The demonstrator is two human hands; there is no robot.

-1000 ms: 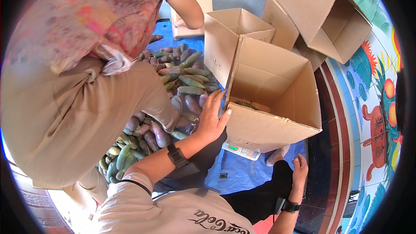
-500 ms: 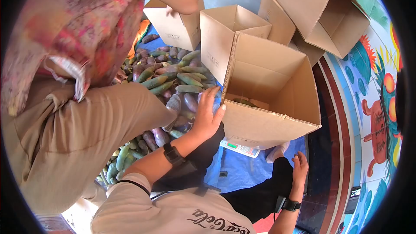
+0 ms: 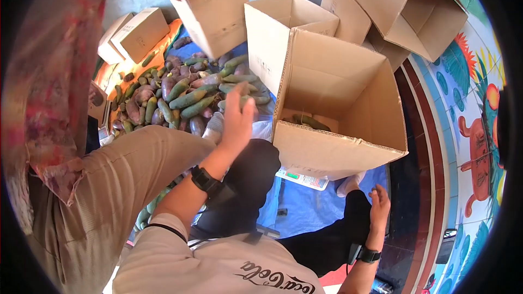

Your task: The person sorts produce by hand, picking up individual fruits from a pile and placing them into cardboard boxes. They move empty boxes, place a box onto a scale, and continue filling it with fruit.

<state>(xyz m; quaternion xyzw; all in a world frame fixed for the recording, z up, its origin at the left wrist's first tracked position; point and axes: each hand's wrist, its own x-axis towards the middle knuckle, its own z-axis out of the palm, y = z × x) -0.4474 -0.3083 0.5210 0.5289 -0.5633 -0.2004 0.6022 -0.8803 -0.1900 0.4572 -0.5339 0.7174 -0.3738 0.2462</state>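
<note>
My left hand (image 3: 238, 122), slightly blurred, is raised with fingers stretched and holds nothing. It hovers before a heap of green and purple radish-like vegetables (image 3: 188, 98), left of an open cardboard box (image 3: 340, 149). A few green vegetables (image 3: 313, 123) lie at the bottom of that box; its front wall hides part of the inside. Under the box is a scale (image 3: 302, 179) with a lit green display. My right hand (image 3: 379, 207) rests in the air by my right knee, fingers loosely bent and apart, nothing in it.
At the left stands another person (image 3: 131, 171), whose arm is over a tilted cardboard box (image 3: 215, 13). More boxes (image 3: 430, 16) are stacked at the back right. Two smaller boxes (image 3: 143, 35) lie at the back left. Blue tarp (image 3: 308, 212) covers the floor; a painted tile wall (image 3: 474, 130) runs along the right.
My left hand has left the box's edge and moved up and left. The other person has shifted left, uncovering more of the heap, and the box under their arm has tilted.
</note>
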